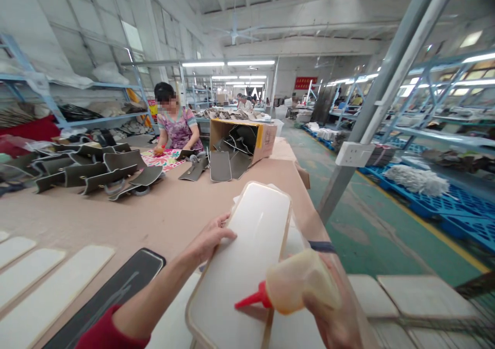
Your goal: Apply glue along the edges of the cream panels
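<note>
A long white panel with rounded corners and a tan edge [253,241] lies in front of me, on top of other white pieces. My left hand [214,238] grips its left edge, thumb on the upper face. In my right hand [328,308] is a squeeze bottle [296,282] of yellowish glue-like liquid, tipped over so its red nozzle points down and left at the panel's lower part. The nozzle tip is at or just above the surface; I cannot tell which. A faint shiny streak shows near the panel's upper middle.
Left of my arm lie a black panel [116,292] with a glossy smear and several white panels [58,297]. Dark grey flap pieces [104,171] and an open cardboard box [265,143] stand farther back. A co-worker [178,125] sits across the table. A metal post [371,106] rises at right.
</note>
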{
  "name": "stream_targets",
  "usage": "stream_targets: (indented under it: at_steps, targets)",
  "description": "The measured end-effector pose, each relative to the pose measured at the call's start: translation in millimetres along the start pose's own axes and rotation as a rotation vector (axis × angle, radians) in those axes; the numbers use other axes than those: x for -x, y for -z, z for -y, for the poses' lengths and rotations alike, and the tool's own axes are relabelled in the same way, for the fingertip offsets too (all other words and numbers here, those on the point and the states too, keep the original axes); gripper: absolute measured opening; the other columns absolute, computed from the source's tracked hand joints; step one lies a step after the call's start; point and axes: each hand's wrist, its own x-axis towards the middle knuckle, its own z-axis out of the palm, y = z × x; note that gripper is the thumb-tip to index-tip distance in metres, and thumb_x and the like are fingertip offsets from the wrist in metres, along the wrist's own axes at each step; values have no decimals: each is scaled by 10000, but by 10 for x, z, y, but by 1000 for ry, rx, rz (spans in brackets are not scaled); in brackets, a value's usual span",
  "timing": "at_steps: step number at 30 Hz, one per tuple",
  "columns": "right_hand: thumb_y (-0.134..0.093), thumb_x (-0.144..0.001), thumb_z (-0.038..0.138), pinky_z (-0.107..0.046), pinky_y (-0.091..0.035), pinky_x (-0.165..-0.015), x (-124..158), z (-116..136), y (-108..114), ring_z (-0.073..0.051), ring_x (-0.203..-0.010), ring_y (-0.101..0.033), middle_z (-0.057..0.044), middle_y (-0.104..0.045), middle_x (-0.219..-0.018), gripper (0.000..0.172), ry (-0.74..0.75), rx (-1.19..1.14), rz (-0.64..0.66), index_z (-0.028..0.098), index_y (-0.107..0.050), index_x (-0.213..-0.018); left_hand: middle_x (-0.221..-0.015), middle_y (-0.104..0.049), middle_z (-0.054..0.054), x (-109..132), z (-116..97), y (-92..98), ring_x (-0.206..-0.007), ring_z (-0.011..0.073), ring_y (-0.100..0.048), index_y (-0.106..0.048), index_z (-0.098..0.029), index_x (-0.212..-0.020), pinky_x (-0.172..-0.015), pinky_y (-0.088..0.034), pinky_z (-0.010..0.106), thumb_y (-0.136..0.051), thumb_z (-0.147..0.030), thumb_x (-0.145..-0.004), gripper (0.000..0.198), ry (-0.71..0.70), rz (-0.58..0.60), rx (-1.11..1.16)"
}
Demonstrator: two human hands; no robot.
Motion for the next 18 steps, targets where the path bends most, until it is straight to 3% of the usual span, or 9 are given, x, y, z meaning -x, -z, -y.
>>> stream_targets:
  at_steps: [3, 6, 9, 11, 13, 15, 18]
  targets:
    - [-874, -576, 356, -260, -512, -764, -266, 104, -12, -215, -889, -619, -78, -654, -985, 653, 71, -96, -185, 169, -580, -1129, -965, -733, 51, 59, -29, -26, -778, 221, -681, -551, -164, -1269, -640, -522, 282, -659, -105, -535, 745, 17, 40, -10]
    - [-864, -604, 366, -202, -485, -795, -532, 102, 2, -144, -869, -594, 3, -631, -950, 616, 139, -133, -248, 216, -566, -1122, -999, -731, 62, 120, -58, -88, -779, 228, -685, -529, -156, -1294, -669, -536, 307, -683, -125, -549, 761, 23, 115, 3]
    - [-856, -626, 350, -205, -512, -694, -314, -14, -18, -165, -773, -616, -42, -654, -910, 570, 68, -76, -128, 171, -584, -1093, -991, -735, 62, 97, -48, -96, -763, 223, -683, -545, -151, -1278, -653, -536, 301, -679, -122, -548, 742, 8, 113, -4]
    - [-829, -663, 353, -297, -548, -699, -82, -56, -33, -242, -823, -643, -116, -665, -993, 598, -25, 10, 111, 157, -558, -1159, -969, -738, 60, 58, -26, -68, -754, 220, -680, -561, -145, -1259, -633, -530, 289, -670, -117, -549, 719, -3, 88, -18]
    - [-824, -673, 341, -328, -559, -705, -25, -19, -38, -264, -848, -649, -133, -662, -1018, 608, -27, 21, 154, 155, -547, -1181, -967, -738, 56, 40, -15, -45, -773, 220, -678, -570, -139, -1248, -639, -527, 283, -663, -115, -557, 698, -22, 79, -25]
    - [-845, -647, 332, -248, -536, -727, -190, 67, -27, -201, -834, -636, -91, -659, -984, 576, 87, -95, -143, 149, -582, -1125, -986, -734, 49, 52, -23, -45, -795, 221, -678, -564, -149, -1259, -652, -527, 283, -660, -116, -567, 699, -23, 92, -27]
    - [-870, -617, 342, -181, -494, -787, -490, 129, 27, -131, -851, -599, 5, -628, -960, 623, 167, -140, -276, 216, -562, -1144, -995, -732, 38, 74, -47, -64, -788, 214, -677, -547, -171, -1281, -662, -529, 284, -661, -121, -579, 713, -12, 119, -23]
